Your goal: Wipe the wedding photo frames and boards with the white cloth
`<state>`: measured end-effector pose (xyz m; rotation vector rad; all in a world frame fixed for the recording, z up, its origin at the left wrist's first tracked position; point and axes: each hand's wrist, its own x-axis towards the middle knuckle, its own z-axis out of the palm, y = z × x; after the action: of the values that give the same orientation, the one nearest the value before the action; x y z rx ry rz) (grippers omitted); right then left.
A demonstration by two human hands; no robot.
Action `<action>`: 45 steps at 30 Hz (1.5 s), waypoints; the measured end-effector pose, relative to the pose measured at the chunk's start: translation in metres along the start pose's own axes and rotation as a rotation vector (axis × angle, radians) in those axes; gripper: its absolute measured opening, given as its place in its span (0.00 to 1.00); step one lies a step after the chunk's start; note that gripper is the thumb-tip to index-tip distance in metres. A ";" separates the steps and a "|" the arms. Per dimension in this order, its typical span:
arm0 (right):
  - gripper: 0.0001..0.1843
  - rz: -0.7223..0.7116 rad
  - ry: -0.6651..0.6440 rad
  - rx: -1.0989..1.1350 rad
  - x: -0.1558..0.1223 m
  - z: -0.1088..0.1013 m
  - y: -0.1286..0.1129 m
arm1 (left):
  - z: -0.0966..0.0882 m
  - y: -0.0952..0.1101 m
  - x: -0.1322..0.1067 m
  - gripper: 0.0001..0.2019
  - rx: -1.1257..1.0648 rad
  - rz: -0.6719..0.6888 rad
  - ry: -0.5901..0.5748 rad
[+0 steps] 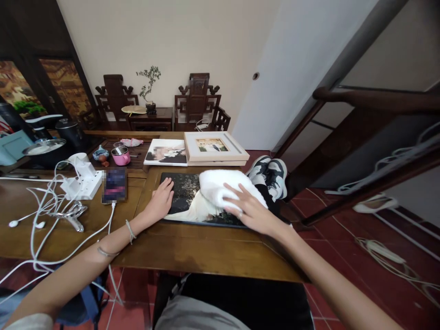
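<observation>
A dark photo panel lies flat on the wooden table in front of me. My left hand rests open and flat on the panel's left edge, fingers stretched out. My right hand presses a white cloth onto the right part of the panel, fingers spread over the cloth's near edge. A ring shows on one finger and bracelets on my left wrist.
Behind the panel lie a photo print and a pale framed picture. To the left are a phone, a white power strip with tangled cables, earphones and a pink pot. Sneakers sit past the table's right edge.
</observation>
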<state>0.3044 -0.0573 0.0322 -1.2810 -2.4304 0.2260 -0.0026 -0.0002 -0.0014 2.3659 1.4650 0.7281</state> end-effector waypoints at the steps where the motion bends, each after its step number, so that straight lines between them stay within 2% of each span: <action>1: 0.19 -0.013 -0.017 0.013 -0.016 -0.001 -0.010 | 0.000 0.000 0.000 0.22 0.002 0.000 0.003; 5: 0.16 -0.066 -0.072 0.113 -0.068 -0.010 -0.039 | -0.001 0.003 -0.001 0.22 0.012 0.004 0.001; 7: 0.17 -0.088 -0.077 0.166 -0.079 -0.013 -0.041 | -0.002 0.004 0.000 0.21 0.011 -0.002 -0.013; 9: 0.18 -0.065 -0.082 0.192 -0.077 -0.014 -0.034 | -0.003 0.004 0.000 0.21 0.007 0.001 -0.021; 12: 0.20 0.058 -0.086 0.170 -0.049 -0.010 -0.008 | -0.004 0.002 0.001 0.21 0.002 0.014 -0.024; 17: 0.27 0.197 0.000 0.143 0.026 0.003 0.043 | -0.003 0.000 0.002 0.21 0.000 0.027 -0.034; 20: 0.30 0.241 0.039 0.138 0.056 0.008 0.057 | -0.002 -0.001 0.002 0.21 -0.009 0.018 -0.025; 22: 0.30 0.256 0.048 0.133 0.061 0.008 0.056 | -0.001 -0.002 0.002 0.21 -0.018 0.016 -0.007; 25: 0.28 0.181 0.024 0.116 0.044 0.006 0.041 | 0.000 -0.001 0.002 0.21 -0.029 0.010 0.019; 32: 0.17 -0.083 -0.075 0.063 -0.054 -0.006 -0.039 | -0.001 0.001 0.003 0.21 -0.028 0.004 0.027; 35: 0.14 -0.120 -0.115 0.102 -0.072 -0.010 -0.056 | -0.001 0.001 0.003 0.21 -0.016 0.007 0.012; 38: 0.19 -0.021 -0.112 0.125 -0.058 -0.009 -0.037 | -0.002 -0.001 0.003 0.21 -0.008 0.017 -0.012; 42: 0.28 0.209 -0.045 0.081 -0.004 -0.002 0.020 | -0.004 -0.004 0.004 0.21 -0.012 0.041 -0.036; 45: 0.30 0.257 0.000 0.024 0.036 0.001 0.049 | -0.004 -0.007 0.004 0.21 -0.020 0.060 -0.021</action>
<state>0.3225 0.0001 0.0249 -1.5810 -2.2512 0.3235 -0.0081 0.0064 -0.0005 2.4048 1.3772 0.7270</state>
